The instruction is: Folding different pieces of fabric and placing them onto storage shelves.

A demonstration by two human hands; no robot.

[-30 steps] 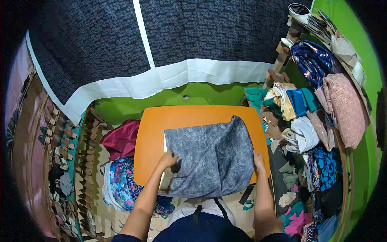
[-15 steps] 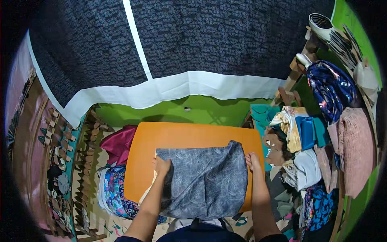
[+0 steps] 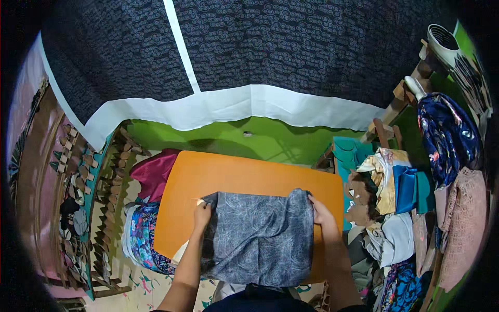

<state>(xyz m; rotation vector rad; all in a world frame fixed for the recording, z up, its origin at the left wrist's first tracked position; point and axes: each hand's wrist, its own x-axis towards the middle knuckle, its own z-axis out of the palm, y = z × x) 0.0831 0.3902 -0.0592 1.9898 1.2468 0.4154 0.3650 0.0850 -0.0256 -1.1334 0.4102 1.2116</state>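
A grey fabric piece (image 3: 260,239) with a fine pale scratch-like pattern spreads over the near part of an orange tabletop (image 3: 249,174). Its near edge hangs down toward my body, and diagonal creases run across its middle. My left hand (image 3: 202,214) is closed on the fabric's far left corner, fingers pinched together. At the far right corner, where the cloth bunches up, my right hand (image 3: 323,213) grips the edge with the thumb side upward. Some cream material (image 3: 180,251) shows beside my left forearm, partly hidden by it.
Dark patterned cloth with a white border (image 3: 249,101) hangs across the far side. Folded fabrics (image 3: 400,229) pile up at the right, beside a pink lacy cloth (image 3: 462,218). Maroon cloth (image 3: 153,174) and floral cloth (image 3: 145,234) lie left of the table, near wooden racks (image 3: 112,208).
My left hand has moved slightly left, turning the fabric's corner. My right hand has shifted onto the bunched far right corner. The view has tilted a little.
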